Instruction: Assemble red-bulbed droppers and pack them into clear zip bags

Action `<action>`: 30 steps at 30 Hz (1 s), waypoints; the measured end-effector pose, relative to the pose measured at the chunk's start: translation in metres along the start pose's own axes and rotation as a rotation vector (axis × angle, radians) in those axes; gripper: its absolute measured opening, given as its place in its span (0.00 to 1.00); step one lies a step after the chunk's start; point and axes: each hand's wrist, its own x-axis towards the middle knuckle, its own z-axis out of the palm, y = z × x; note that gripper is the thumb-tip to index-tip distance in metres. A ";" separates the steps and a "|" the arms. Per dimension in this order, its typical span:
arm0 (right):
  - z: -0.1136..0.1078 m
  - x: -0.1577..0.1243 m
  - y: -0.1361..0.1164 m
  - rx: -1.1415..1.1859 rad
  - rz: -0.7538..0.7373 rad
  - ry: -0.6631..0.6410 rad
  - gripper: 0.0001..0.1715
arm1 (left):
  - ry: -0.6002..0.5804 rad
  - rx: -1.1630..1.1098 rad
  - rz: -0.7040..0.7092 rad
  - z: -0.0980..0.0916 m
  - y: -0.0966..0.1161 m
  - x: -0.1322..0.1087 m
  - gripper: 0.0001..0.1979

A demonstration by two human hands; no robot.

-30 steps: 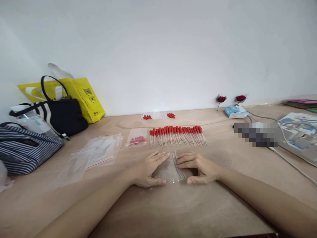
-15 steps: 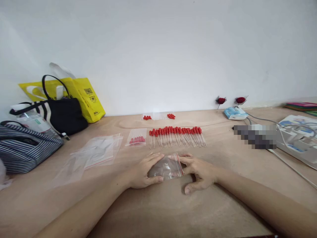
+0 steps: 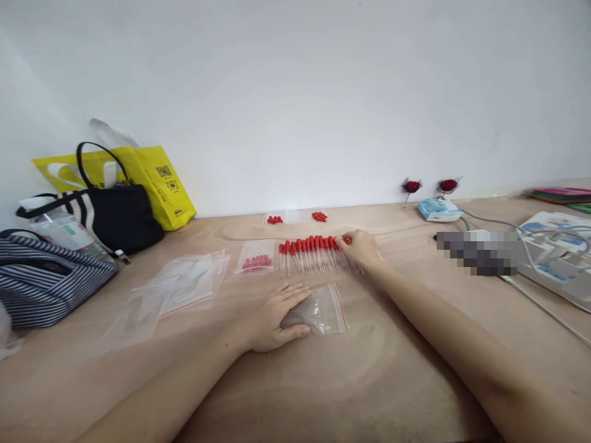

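While lying flat on the tabletop [image 3: 397, 387], under and beside the left hand [image 3: 272, 320], to be treated as a limp thing: one clear zip bag [image 3: 323, 311], red line along its right edge. Probably very light, soft, slippery and quick to crumple, so best taken hold of near that red line, thumb and forefinger on both layers. On its left part, fingers spread flat and thumb held well away, resting without any grip.

Just beyond the bag, a row of droppers [image 3: 312, 242], red bulbs toward the wall, thin clear stems toward the bag. Likely light too, rubbery at the bulb, stiffer and easier to bend at the stem; better held by the bulb. Toward the right of that row, the right hand [image 3: 361, 248], thumb and fingertips drawn close together at a bulb; cannot tell whether pinching or only touching it.

Left of the row, a small bag of red pieces [image 3: 256, 251], then a pile of clear bags [image 3: 189, 280]. Farther out, a yellow carrier bag [image 3: 178, 197] at left, a blue packet [image 3: 438, 209] at right.
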 end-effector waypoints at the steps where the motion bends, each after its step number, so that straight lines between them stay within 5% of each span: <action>1: 0.005 0.005 -0.002 -0.011 0.030 0.013 0.18 | -0.001 -0.001 0.000 0.001 0.000 0.000 0.32; 8: 0.021 0.015 -0.008 0.072 0.154 0.046 0.11 | 0.007 -0.010 0.018 0.002 -0.003 -0.002 0.31; 15: 0.005 0.016 -0.001 0.481 0.215 0.024 0.14 | 0.021 -0.013 0.034 0.006 -0.008 -0.001 0.32; 22: -0.022 -0.049 0.019 0.907 0.192 -0.007 0.25 | 0.028 -0.007 0.039 0.007 -0.007 -0.004 0.32; 26: -0.021 -0.079 0.026 1.223 0.240 0.006 0.25 | 0.034 -0.018 0.030 0.007 -0.006 -0.003 0.32; 30: -0.015 -0.087 0.024 1.292 0.297 0.006 0.24 | 0.042 -0.027 0.034 0.006 -0.006 -0.003 0.31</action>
